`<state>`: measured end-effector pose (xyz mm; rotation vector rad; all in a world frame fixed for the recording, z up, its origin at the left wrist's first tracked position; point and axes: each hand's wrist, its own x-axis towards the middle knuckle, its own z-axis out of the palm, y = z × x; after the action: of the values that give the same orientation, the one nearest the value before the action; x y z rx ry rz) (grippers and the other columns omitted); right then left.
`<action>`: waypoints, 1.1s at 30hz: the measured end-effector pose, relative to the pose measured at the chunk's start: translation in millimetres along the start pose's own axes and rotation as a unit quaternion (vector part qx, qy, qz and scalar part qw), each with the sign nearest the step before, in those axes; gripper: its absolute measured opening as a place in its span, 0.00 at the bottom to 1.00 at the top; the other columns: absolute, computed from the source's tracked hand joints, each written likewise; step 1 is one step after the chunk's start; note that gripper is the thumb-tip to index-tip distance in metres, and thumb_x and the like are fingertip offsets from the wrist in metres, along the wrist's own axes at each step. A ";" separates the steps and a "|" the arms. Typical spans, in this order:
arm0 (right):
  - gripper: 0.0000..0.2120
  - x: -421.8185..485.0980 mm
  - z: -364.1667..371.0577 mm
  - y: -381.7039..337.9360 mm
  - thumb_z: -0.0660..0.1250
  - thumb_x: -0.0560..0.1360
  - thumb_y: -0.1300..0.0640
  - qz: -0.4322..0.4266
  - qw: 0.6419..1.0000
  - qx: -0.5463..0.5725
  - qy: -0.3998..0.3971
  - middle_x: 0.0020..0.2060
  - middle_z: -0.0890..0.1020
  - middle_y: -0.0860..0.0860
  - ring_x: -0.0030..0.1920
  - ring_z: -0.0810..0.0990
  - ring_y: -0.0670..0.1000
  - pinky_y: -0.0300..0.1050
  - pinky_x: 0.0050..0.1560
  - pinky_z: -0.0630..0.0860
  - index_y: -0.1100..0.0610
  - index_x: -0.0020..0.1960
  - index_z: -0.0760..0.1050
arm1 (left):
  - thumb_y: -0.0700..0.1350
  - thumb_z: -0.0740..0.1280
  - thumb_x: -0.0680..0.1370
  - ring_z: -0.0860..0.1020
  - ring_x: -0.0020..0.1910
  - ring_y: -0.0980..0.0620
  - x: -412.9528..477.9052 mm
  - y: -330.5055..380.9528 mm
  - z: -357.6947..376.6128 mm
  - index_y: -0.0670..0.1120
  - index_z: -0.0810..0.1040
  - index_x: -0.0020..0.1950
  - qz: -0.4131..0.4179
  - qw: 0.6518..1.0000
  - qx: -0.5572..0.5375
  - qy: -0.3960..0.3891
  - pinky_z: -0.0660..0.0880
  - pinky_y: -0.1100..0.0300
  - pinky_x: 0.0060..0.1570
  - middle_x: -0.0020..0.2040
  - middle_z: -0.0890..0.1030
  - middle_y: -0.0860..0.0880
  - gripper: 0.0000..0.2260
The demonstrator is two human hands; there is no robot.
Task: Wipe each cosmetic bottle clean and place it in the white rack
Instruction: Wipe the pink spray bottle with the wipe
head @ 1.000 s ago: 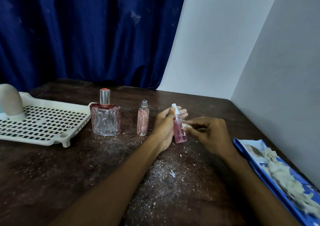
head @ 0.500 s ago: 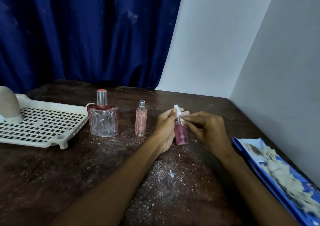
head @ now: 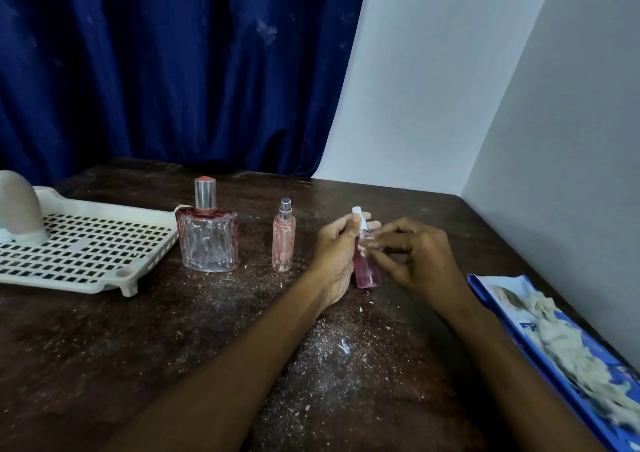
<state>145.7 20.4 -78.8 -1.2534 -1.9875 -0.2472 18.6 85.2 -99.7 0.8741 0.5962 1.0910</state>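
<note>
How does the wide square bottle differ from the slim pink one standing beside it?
The square bottle is broad and mostly clear; the slim bottle is a narrow pink cylinder. The square bottle's silver cap is taller, with a red top; the slim bottle's is small and plain. Both stand upright on the table.

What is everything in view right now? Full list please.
rack: 1, white, table's left
rounded object: 1, beige, rack's far-left end
square bottle: 1, clear, pinkish, silver cap, upright beside rack
slim bottle: 1, pink, upright right of square bottle
small bottle: 1, pink, white cap, in left hand
scrap: 1, white, against small bottle
packet: 1, blue, table's right edge
wadding: 1 heap, off-white, on packet
table: 1, dark brown, crumb-speckled
curtain: 1, dark blue, behind table
walls: 2, white, behind and right
left hand: 1, grips small bottle
right hand: 1, pinches scrap at small bottle
</note>
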 end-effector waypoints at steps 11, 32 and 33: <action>0.12 -4.3 -12.1 -0.5 0.80 0.66 0.63 0.045 0.990 0.082 -0.109 0.43 0.85 0.45 0.38 0.83 0.44 0.35 0.38 0.79 0.52 0.47 0.87 | 0.42 0.54 0.86 0.84 0.49 0.48 1.1 0.9 -4.0 0.42 0.76 0.55 -0.008 1.000 -0.017 0.023 0.81 0.52 0.52 0.51 0.84 0.43 0.11; 0.10 0.5 0.0 0.3 0.75 0.71 0.60 0.043 0.996 -0.011 0.074 0.43 0.84 0.51 0.40 0.81 0.43 0.33 0.44 0.79 0.59 0.52 0.84 | 0.38 0.64 0.81 0.82 0.49 0.50 5.6 -4.3 -3.2 0.39 0.78 0.65 -0.009 1.000 0.016 -0.019 0.80 0.58 0.48 0.57 0.83 0.39 0.13; 0.09 1.3 0.0 0.7 0.75 0.71 0.60 0.050 0.995 -0.014 0.088 0.43 0.84 0.51 0.40 0.81 0.42 0.32 0.44 0.78 0.59 0.52 0.84 | 0.37 0.63 0.82 0.82 0.50 0.51 4.3 -5.3 -2.5 0.40 0.78 0.65 -0.008 0.999 0.024 -0.027 0.79 0.59 0.48 0.58 0.83 0.40 0.12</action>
<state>146.0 21.6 -78.0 -1.2995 -1.7715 -0.3261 20.8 89.0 -105.5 0.9360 0.5863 1.0396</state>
